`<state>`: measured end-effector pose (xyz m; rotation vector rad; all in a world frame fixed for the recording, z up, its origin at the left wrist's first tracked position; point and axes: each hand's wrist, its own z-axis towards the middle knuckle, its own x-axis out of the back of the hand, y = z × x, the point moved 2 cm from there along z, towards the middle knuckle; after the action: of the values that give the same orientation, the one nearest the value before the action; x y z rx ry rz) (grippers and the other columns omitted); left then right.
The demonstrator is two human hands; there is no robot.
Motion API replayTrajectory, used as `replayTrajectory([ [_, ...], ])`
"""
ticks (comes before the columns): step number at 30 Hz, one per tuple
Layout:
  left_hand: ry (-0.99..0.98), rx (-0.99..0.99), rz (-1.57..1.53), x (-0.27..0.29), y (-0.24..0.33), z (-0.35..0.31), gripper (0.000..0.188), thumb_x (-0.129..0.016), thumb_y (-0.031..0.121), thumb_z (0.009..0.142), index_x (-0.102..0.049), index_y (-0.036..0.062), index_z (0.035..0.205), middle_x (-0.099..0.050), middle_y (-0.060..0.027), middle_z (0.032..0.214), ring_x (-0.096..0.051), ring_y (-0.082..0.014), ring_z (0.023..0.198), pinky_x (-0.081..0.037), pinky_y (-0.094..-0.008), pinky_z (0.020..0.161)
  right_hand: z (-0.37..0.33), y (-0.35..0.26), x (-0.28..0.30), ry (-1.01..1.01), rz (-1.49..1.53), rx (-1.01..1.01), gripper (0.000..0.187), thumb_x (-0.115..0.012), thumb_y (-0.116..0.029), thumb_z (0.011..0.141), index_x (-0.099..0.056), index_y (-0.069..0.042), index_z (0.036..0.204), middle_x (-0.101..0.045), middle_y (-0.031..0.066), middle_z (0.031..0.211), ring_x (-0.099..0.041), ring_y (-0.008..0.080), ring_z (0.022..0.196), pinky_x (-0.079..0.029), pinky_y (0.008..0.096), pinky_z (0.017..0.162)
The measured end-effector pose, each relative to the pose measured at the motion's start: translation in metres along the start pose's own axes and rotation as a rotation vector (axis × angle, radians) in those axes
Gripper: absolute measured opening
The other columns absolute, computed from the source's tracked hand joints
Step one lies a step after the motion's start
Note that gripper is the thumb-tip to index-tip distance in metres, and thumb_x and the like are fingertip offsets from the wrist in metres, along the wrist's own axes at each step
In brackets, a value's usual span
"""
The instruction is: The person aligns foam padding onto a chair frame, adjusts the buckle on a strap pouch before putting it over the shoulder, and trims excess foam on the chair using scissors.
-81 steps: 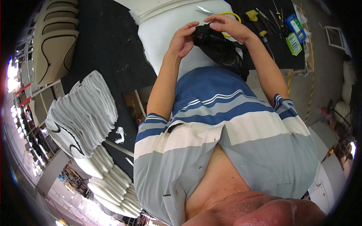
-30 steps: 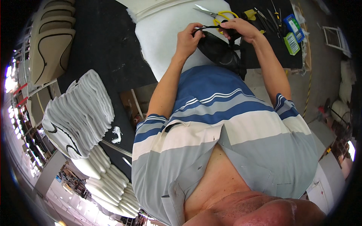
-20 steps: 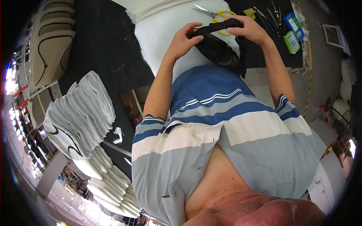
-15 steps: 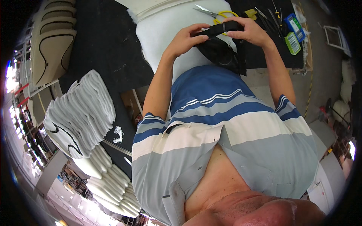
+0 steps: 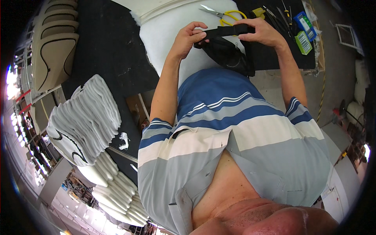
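Observation:
A black strap (image 5: 219,32) stretches between my two hands, in front of my body. My left hand (image 5: 188,40) pinches its left end between thumb and fingers. At the other end, my right hand (image 5: 260,33) grips a thicker, folded part of the strap. Below the strap hangs a black pouch-like piece (image 5: 227,54), resting close to my waist; how it joins the strap is not clear. Beneath lies white padding (image 5: 160,43). Just beyond the strap are scissors with yellow handles (image 5: 231,17), lying with their blades apart.
Dark hand tools (image 5: 280,19) and a blue and green packet (image 5: 305,27) lie at the right of the black-covered table (image 5: 113,43). To the left stand a stack of grey-white padded pieces (image 5: 88,113), a white cord bundle (image 5: 123,141) and beige panels (image 5: 55,55) with black piping.
My left hand has moved left and slightly away from the right hand, and its fingers have shifted on the strap. More of the strap now shows between the hands.

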<state>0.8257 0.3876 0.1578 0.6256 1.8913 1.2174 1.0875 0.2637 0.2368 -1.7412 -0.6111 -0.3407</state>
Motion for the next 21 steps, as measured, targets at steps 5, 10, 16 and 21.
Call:
replayTrajectory([
  [5,0.037,0.018,-0.064,0.004,-0.003,-0.003,0.024,-0.069,0.009,0.095,-0.059,0.0075,0.117,-0.073,-0.006,0.085,-0.065,-0.0102,0.077,-0.045,-0.0236,0.07,-0.004,0.011,0.004,0.06,-0.133,0.123,0.051,-0.079,-0.032,0.084,-0.068,-0.005,0.127,-0.07,0.0082,0.085,-0.066,0.0142,0.073,-0.052,0.0275,0.07],
  [10,-0.019,-0.031,-0.101,0.008,-0.002,-0.001,0.027,-0.071,0.01,0.093,-0.057,0.0078,0.116,-0.073,-0.0066,0.085,-0.064,-0.0108,0.075,-0.046,-0.0227,0.07,-0.01,0.009,0.009,0.057,-0.101,0.096,0.054,-0.079,-0.034,0.084,-0.067,-0.006,0.129,-0.069,0.0075,0.086,-0.064,0.013,0.072,-0.051,0.0276,0.068],
  [16,-0.064,-0.017,-0.049,0.014,0.004,-0.001,0.028,-0.068,0.016,0.096,-0.06,0.0068,0.12,-0.073,-0.0058,0.087,-0.065,-0.0118,0.079,-0.047,-0.025,0.072,-0.012,0.007,0.015,0.063,-0.022,0.064,0.049,-0.077,-0.032,0.087,-0.066,-0.006,0.127,-0.068,0.0044,0.084,-0.063,0.0106,0.071,-0.049,0.0254,0.064],
  [21,-0.125,0.047,0.224,-0.017,0.049,0.003,0.028,-0.065,0.024,0.098,-0.068,0.0061,0.119,-0.072,-0.0039,0.088,-0.064,-0.0117,0.083,-0.047,-0.0268,0.078,0.0,-0.021,0.024,0.067,0.163,0.097,0.044,-0.075,-0.022,0.086,-0.067,-0.003,0.124,-0.062,-0.0002,0.08,-0.057,0.0084,0.066,-0.045,0.0237,0.059],
])
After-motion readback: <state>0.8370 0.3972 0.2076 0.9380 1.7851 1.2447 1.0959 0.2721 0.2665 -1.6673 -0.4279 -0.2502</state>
